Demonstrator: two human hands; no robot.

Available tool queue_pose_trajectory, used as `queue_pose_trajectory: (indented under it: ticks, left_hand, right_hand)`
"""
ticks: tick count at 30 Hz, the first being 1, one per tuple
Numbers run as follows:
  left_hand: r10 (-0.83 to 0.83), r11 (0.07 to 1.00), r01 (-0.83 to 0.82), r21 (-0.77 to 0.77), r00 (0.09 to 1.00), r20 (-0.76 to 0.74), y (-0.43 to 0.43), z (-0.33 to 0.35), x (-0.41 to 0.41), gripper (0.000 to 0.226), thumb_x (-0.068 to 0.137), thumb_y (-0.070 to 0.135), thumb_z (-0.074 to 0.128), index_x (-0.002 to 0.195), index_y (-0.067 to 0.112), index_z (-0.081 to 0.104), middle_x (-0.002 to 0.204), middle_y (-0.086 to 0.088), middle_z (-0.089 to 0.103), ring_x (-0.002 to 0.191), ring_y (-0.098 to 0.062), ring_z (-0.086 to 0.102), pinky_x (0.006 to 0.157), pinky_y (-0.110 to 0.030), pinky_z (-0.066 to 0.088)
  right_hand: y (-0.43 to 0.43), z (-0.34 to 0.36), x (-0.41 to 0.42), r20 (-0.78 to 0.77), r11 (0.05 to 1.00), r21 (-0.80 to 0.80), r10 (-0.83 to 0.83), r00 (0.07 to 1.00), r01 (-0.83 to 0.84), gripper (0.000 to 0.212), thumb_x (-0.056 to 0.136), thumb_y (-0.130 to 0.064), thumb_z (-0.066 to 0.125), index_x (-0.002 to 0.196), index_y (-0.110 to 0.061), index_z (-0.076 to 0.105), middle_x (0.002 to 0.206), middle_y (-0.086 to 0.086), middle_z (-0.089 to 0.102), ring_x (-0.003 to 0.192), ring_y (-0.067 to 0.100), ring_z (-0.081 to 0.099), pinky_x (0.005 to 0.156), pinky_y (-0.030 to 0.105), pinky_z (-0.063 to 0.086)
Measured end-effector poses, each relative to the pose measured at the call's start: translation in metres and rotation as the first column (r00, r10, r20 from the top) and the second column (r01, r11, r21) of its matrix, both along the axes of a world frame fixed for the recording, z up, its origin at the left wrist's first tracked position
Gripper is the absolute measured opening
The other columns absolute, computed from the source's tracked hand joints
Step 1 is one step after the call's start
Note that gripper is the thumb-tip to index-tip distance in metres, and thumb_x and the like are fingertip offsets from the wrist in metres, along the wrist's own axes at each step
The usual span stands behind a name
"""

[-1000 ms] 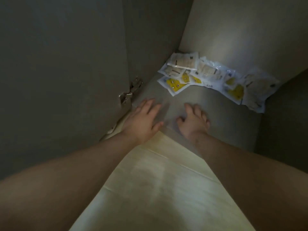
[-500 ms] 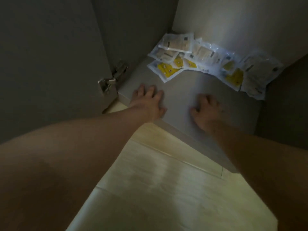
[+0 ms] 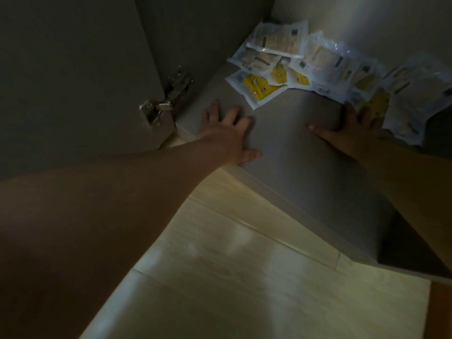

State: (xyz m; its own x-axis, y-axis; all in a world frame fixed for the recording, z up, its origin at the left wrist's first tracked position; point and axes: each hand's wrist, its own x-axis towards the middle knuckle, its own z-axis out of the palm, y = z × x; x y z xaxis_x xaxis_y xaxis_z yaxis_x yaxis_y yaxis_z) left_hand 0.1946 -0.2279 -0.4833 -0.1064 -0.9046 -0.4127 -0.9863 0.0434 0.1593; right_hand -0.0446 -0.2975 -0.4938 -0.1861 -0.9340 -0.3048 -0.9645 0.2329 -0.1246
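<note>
Head view: both bare arms reach into a dim, low cabinet. The left hand (image 3: 226, 133) lies palm down on the grey cabinet floor (image 3: 293, 172), close to its near edge. Its fingers are straight and spread, its thumb points right, and it holds nothing. The right hand (image 3: 347, 133) also rests flat on that floor, farther to the right, with fingers extended and nothing gripped. Its fingertips reach the near edge of a packet with a yellow insert (image 3: 378, 102); whether they press on it is hard to tell in the shadow. A row of sealed clear packets (image 3: 325, 59) lies overlapping along the far wall, from the far left corner across to the right. The nearest one on the left, a yellow-card packet (image 3: 259, 87), lies just beyond the left hand's fingertips, apart from them. On the left stands the open cabinet door (image 3: 73, 81) with its metal hinge (image 3: 166, 100). Pale wood room floor (image 3: 244, 277) fills the near part of the scene.
</note>
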Motion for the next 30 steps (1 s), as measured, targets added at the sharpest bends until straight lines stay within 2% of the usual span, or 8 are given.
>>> queue_pose_trajectory:
  ticks: [7, 12, 15, 17, 20, 23, 28, 30]
  left_hand:
    - [-0.005, 0.999, 0.004, -0.039, 1.0, -0.017, 0.003, -0.007, 0.0, 0.079, 0.085, 0.069, 0.039, 0.148, 0.032, 0.01, 0.156, -0.002, 0.004, 0.142, -0.042, -0.013, 0.115, -0.052, -0.003]
    - [-0.016, 0.999, 0.016, -0.046, 1.0, 0.002, 0.006, -0.009, 0.002, 0.08, 0.086, 0.07, 0.033, 0.15, 0.031, 0.006, 0.157, -0.001, 0.0, 0.142, -0.041, -0.015, 0.116, -0.051, -0.007]
    - [-0.036, 0.998, 0.037, -0.056, 0.999, 0.026, 0.008, -0.011, 0.003, 0.081, 0.087, 0.071, 0.03, 0.151, 0.031, 0.001, 0.158, 0.0, -0.003, 0.143, -0.039, -0.015, 0.115, -0.049, -0.008]
    - [-0.047, 0.997, 0.048, -0.056, 0.999, 0.018, 0.009, -0.011, 0.006, 0.081, 0.086, 0.07, 0.03, 0.151, 0.031, 0.0, 0.159, 0.001, -0.005, 0.143, -0.038, -0.015, 0.116, -0.048, -0.008]
    - [-0.056, 0.997, 0.056, -0.055, 0.998, 0.012, 0.008, -0.011, 0.008, 0.082, 0.086, 0.07, 0.031, 0.151, 0.031, 0.0, 0.159, 0.001, -0.006, 0.143, -0.039, -0.016, 0.116, -0.049, -0.009]
    - [-0.06, 0.997, 0.06, -0.049, 0.998, 0.007, 0.008, -0.011, 0.007, 0.082, 0.087, 0.07, 0.032, 0.151, 0.03, -0.001, 0.159, 0.0, -0.006, 0.142, -0.039, -0.017, 0.116, -0.049, -0.009]
    - [-0.069, 0.994, 0.068, -0.083, 0.998, -0.007, 0.008, -0.018, 0.009, 0.083, 0.086, 0.069, 0.033, 0.151, 0.029, -0.001, 0.159, -0.001, -0.007, 0.142, -0.039, -0.018, 0.114, -0.05, -0.011]
    - [-0.085, 0.991, 0.086, -0.104, 0.996, 0.023, 0.009, -0.021, 0.008, 0.083, 0.087, 0.069, 0.029, 0.151, 0.027, -0.002, 0.159, -0.002, -0.009, 0.142, -0.039, -0.018, 0.115, -0.051, -0.01]
  right_hand:
    - [0.008, -0.003, 0.004, 0.013, 0.999, 0.026, 0.038, 0.999, -0.039, 0.099, 0.077, -0.078, 0.043, 0.152, -0.027, 0.001, 0.16, 0.008, -0.004, 0.145, 0.037, -0.005, 0.113, 0.061, 0.002]
    - [0.032, 0.001, 0.038, -0.082, 0.974, 0.064, 0.223, 0.971, -0.218, 0.094, 0.085, -0.073, 0.032, 0.152, -0.016, 0.002, 0.16, 0.006, -0.001, 0.145, 0.036, 0.001, 0.114, 0.059, 0.003]
    - [0.043, 0.007, 0.058, -0.094, 0.919, -0.062, 0.383, 0.919, -0.39, 0.076, 0.089, -0.067, 0.034, 0.147, -0.02, 0.023, 0.155, 0.007, 0.021, 0.14, 0.035, 0.018, 0.113, 0.056, 0.006]
    - [0.039, 0.012, 0.061, -0.128, 0.869, -0.188, 0.44, 0.889, -0.458, 0.065, 0.092, -0.06, 0.039, 0.146, -0.025, 0.026, 0.156, 0.006, 0.021, 0.141, 0.033, 0.019, 0.113, 0.056, 0.004]
    - [0.014, 0.007, 0.044, -0.087, 0.937, -0.177, 0.291, 0.953, -0.302, 0.079, 0.088, -0.067, 0.039, 0.151, -0.033, 0.006, 0.16, 0.005, -0.005, 0.145, 0.036, 0.0, 0.112, 0.061, 0.004]
    - [-0.003, -0.004, 0.028, 0.045, 0.994, 0.012, 0.111, 0.993, -0.111, 0.089, 0.082, -0.075, 0.037, 0.151, -0.032, 0.0, 0.16, 0.008, -0.008, 0.144, 0.04, -0.005, 0.111, 0.066, 0.004]
    - [0.012, -0.012, 0.056, 0.035, 0.966, 0.013, 0.259, 0.965, -0.26, 0.088, 0.081, -0.075, 0.036, 0.15, -0.03, 0.007, 0.159, 0.009, -0.002, 0.144, 0.041, -0.003, 0.11, 0.067, 0.003]
    - [0.025, -0.011, 0.074, 0.076, 0.943, 0.028, 0.329, 0.941, -0.332, 0.075, 0.088, -0.068, 0.037, 0.149, -0.035, 0.011, 0.16, 0.004, -0.004, 0.144, 0.038, -0.006, 0.11, 0.064, -0.003]
